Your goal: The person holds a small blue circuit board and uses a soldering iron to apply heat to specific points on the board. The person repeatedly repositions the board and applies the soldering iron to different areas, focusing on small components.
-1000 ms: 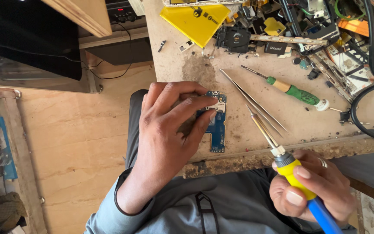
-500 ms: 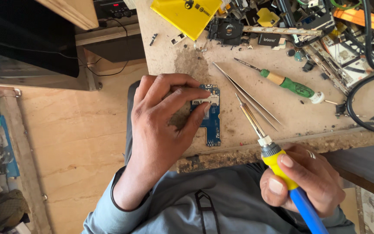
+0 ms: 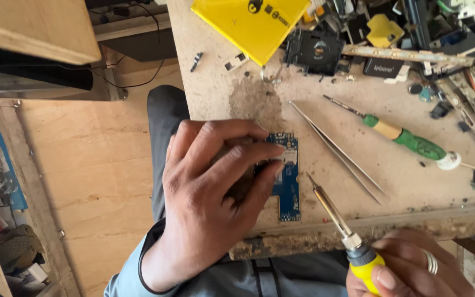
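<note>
The circuit board (image 3: 288, 179) is blue with small silvery patches. The soldering iron (image 3: 343, 234) has a yellow handle with a black collar and a brassy metal shaft. The screwdriver (image 3: 399, 137) to the right is green with a tan band. The far sheet (image 3: 248, 25) is bright yellow with black marks. The surface (image 3: 413, 181) is pale tan wood with a dark brown stain.

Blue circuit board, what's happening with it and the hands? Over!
Left hand pressing the blue circuit board flat on the bench. Right hand gripping the soldering iron, tip just off the board. Tweezers lying alongside, apart.
</note>
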